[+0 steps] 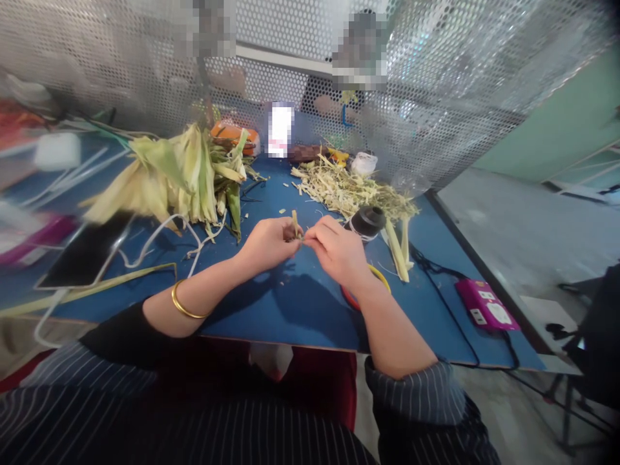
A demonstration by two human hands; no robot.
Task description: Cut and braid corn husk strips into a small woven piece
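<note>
My left hand (268,244) and my right hand (335,248) meet above the blue table (290,303), fingertips pinched together. Between them they hold a small folded strip of pale corn husk (295,225), whose end sticks up past my left fingers. A gold bangle (184,305) sits on my left wrist. Just beyond my right hand stands a black spool of thread (368,221). Under my right wrist lies a pair of scissors with a yellow and red handle (376,279), partly hidden.
A big heap of green-yellow corn husks (174,177) lies at the left, and a pile of shredded husk scraps (349,190) at the far right. A dark tablet (82,253) with white cables, a pink power strip (487,310), and a perforated metal screen with people behind it.
</note>
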